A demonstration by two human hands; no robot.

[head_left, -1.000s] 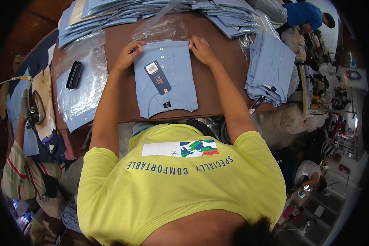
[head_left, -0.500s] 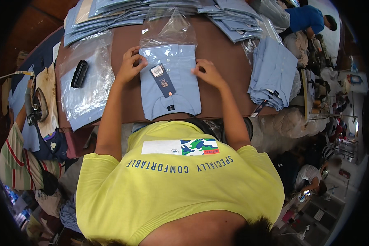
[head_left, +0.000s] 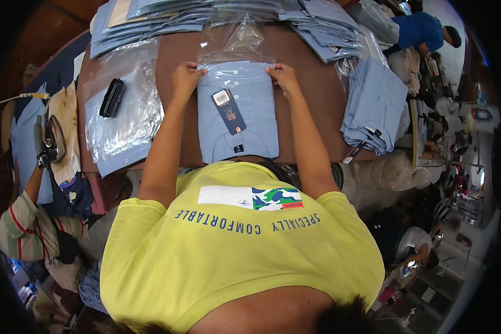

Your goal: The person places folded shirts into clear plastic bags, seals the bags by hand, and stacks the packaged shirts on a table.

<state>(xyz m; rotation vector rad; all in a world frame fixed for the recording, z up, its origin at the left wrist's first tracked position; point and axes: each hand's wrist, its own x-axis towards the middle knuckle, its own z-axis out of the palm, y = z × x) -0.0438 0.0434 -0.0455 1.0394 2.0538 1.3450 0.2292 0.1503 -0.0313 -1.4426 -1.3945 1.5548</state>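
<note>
A folded light-blue shirt [head_left: 256,119] lies in front of me with its collar toward my body and a dark hang tag [head_left: 229,113] on its front. A clear plastic bag [head_left: 236,42] lies over its far end and stretches beyond it, crumpled. My left hand [head_left: 188,78] is closed in a pinch at the far left corner, where shirt and bag meet. At the far right corner my right hand [head_left: 284,77] pinches the same edge. Whether the fingertips hold film alone or cloth too, I cannot tell.
Piles of folded blue shirts [head_left: 161,25] line the far side of the brown table [head_left: 175,47]. Bagged shirts [head_left: 117,139] lie at left under a black strap-like bundle [head_left: 112,98]. More folded shirts [head_left: 376,106] sit at right. Someone at far left holds an iron [head_left: 54,139].
Both hands have gone from loosely curled fingers beside the shirt to pinching its far corners. The view has shifted slightly, and the person at far left has moved the arm at the iron.
</note>
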